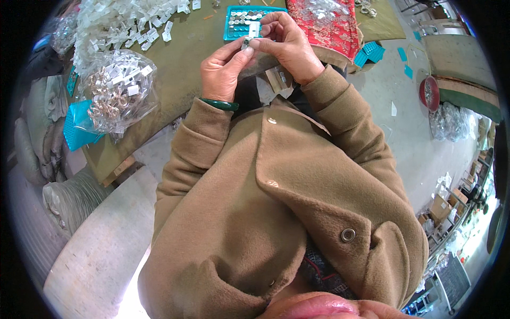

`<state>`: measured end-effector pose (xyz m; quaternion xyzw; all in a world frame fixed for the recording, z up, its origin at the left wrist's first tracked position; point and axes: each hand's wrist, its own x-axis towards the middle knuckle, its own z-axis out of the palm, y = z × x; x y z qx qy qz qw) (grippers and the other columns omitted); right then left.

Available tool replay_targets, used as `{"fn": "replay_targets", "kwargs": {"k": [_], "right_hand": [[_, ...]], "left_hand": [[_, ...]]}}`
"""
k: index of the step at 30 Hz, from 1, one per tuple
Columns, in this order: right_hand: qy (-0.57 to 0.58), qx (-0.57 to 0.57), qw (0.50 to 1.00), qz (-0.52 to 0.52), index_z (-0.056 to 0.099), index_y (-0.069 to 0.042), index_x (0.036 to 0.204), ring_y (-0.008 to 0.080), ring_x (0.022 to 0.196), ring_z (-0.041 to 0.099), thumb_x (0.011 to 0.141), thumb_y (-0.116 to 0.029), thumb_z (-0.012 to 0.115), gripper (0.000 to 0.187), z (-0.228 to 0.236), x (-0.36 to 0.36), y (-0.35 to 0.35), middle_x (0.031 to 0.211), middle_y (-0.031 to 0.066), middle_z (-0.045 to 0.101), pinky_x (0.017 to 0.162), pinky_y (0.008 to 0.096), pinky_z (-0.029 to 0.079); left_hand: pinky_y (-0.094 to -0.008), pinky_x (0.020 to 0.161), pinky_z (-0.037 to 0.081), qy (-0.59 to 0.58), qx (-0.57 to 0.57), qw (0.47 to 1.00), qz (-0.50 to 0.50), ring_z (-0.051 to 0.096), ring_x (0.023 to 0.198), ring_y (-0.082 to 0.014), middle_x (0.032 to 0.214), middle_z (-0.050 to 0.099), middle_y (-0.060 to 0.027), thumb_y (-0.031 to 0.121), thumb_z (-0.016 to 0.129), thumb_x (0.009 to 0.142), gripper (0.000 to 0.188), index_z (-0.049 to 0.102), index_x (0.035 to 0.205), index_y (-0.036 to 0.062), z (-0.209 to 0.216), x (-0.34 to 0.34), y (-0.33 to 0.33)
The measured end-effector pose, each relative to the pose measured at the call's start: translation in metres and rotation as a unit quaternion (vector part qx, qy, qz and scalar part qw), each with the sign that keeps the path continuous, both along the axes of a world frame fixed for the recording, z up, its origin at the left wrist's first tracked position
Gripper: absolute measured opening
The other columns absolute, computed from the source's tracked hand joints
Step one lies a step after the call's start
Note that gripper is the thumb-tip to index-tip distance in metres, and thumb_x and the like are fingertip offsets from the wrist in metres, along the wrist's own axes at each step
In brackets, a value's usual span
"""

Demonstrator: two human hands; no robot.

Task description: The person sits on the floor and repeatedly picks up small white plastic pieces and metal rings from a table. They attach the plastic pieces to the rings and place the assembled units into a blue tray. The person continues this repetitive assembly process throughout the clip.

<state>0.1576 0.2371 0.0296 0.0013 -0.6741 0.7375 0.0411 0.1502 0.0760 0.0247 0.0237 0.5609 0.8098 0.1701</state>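
Both my hands meet over the near edge of the table (183, 66). Between the left thumb and fingertips, my left hand (223, 68) pinches a small shiny metal piece (246, 43). My right hand (289, 47) closes its thumb and index finger on a small white tag (254, 28) beside that piece. The fingers partly hide the metal piece, so its exact kind does not show. Just beyond the hands lies a blue tray (227, 31) with several small silvery pieces set in rows. A green bangle (219, 104) circles my left wrist.
Loose white tags (143, 24) are heaped at the far left. Nearer stands a clear plastic bag (151, 80) of tagged metal pieces, beside blue plastic trays (77, 127). Red patterned cloth (332, 34) lies to the right. A red basin (429, 94) sits farther right.
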Motion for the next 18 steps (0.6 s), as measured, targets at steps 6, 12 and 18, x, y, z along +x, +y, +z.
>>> {"fn": "replay_targets", "kwargs": {"k": [6,12,18], "right_hand": [[-0.079,-0.102,0.992,0.013,0.056,-0.004,0.119,0.0073,0.085,0.057,0.093,-0.02,0.062,0.031,0.007,0.01,-0.006,0.095,0.0031,0.06,0.072,0.0206,0.049],[-0.031,0.155,0.986,-0.047,0.065,0.002,0.099,0.0042,0.071,0.058,0.098,-0.021,0.052,0.026,0.003,0.012,-0.007,0.081,0.0007,0.064,0.06,0.0191,0.049],[-0.11,-0.151,0.982,0.022,0.066,0.002,0.095,0.0098,0.069,0.061,0.093,-0.015,0.057,0.02,0.0,0.014,-0.003,0.081,0.0017,0.065,0.059,0.0258,0.05]], "left_hand": [[-0.0262,0.076,0.057,-0.112,0.057,0.991,-0.04,0.067,0.087,-0.0167,0.098,0.067,-0.0108,0.01,0.058,0.093,0.025,0.06,0.112,-0.0052,0.008,-0.001,0.0],[-0.0261,0.077,0.057,-0.155,0.102,0.98,-0.072,0.067,0.088,-0.0168,0.099,0.066,-0.0101,0.016,0.057,0.095,0.026,0.058,0.11,-0.0038,0.007,0.002,0.006],[-0.0195,0.064,0.055,-0.314,0.223,0.913,-0.135,0.066,0.084,-0.0131,0.099,0.064,-0.0078,0.019,0.059,0.094,0.021,0.058,0.11,0.0046,-0.007,-0.006,0.0]]}}
